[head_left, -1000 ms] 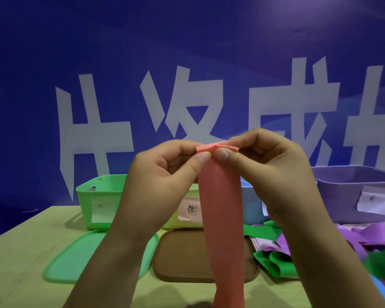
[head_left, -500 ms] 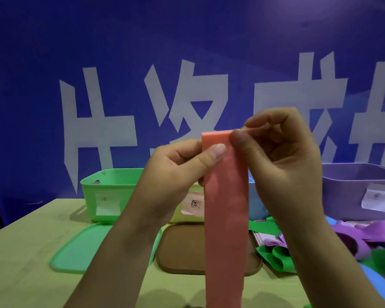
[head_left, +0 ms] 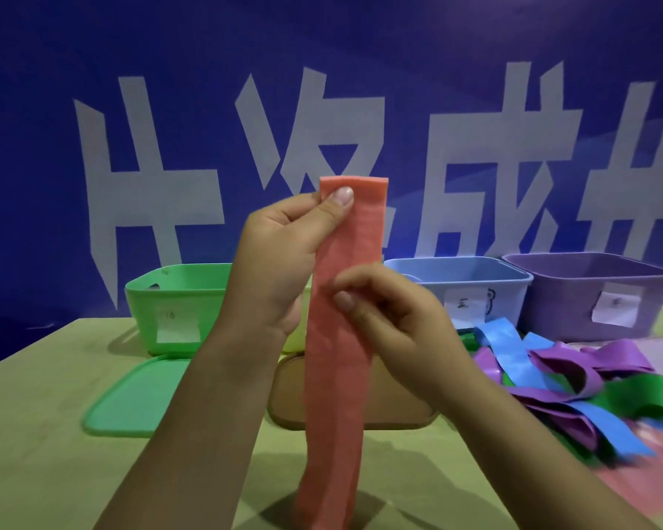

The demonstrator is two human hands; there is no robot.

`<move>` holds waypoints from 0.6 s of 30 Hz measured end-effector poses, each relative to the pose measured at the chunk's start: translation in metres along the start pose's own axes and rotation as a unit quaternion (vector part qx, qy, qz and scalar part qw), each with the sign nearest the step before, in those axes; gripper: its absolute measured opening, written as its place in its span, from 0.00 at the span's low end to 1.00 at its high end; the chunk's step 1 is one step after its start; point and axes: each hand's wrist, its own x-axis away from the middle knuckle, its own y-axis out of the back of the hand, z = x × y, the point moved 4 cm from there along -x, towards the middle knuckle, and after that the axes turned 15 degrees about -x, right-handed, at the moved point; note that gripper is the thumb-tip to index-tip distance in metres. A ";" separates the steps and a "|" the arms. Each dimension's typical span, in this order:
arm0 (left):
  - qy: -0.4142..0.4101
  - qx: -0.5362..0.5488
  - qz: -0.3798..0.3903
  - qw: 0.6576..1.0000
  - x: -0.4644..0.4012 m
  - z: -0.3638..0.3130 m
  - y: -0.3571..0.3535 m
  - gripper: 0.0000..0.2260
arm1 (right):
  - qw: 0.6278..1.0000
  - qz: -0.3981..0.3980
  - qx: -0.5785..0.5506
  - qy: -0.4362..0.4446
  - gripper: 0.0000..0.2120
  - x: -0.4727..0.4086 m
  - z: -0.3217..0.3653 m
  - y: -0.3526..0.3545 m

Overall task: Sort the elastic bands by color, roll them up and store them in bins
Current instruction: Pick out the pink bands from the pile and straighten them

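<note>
Left hand (head_left: 284, 254) is pinched on the top corner of the pink band (head_left: 341, 357), which is hung straight down between both hands, and it's gripped lower at the right edge by the right hand (head_left: 391, 323).

Setting: a staged work station, not a home or shop. Backdrop is a large blue banner (head_left: 322, 70) with big white Chinese characters, filling the whole wall behind. In front of it, one plain light-wood bench (head_left: 35, 434). Along the bench's far edge stands a row of plastic bins: green (head_left: 177, 300), blue (head_left: 471, 285), purple (head_left: 598, 296), each with a white handwritten paper label (head_left: 615, 307) stuck on its front; writing too small to read. Two lids, green (head_left: 131, 399) and brown (head_left: 399, 411), lie flat before the bins. A loose pile of coloured bands (head_left: 575, 388) lies at right on the bench.
</note>
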 end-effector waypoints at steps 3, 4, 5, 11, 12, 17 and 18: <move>0.023 -0.001 0.006 1.000 -0.002 0.007 -0.001 0.07 | 0.997 0.024 -0.044 -0.062 0.09 0.011 -0.013 -0.001; 0.033 0.010 0.016 0.999 -0.003 0.009 -0.002 0.07 | 0.995 0.036 -0.046 -0.081 0.10 0.015 -0.018 -0.002; 0.043 0.025 0.025 0.998 -0.004 0.010 -0.002 0.08 | 0.992 0.053 -0.047 -0.104 0.10 0.018 -0.022 -0.004; 0.065 0.104 0.037 0.992 -0.009 0.013 0.002 0.08 | 0.975 0.077 -0.045 -0.203 0.17 0.034 -0.037 -0.004; 0.065 0.111 0.035 0.991 -0.009 0.014 0.001 0.08 | 0.975 0.077 -0.041 -0.204 0.18 0.035 -0.037 -0.004; 0.064 0.152 0.029 0.986 -0.011 0.016 -0.002 0.09 | 0.969 0.094 -0.056 -0.222 0.20 0.043 -0.037 -0.010; 0.064 0.156 0.025 0.985 -0.011 0.017 -0.002 0.09 | 0.969 0.095 -0.054 -0.223 0.19 0.043 -0.038 -0.011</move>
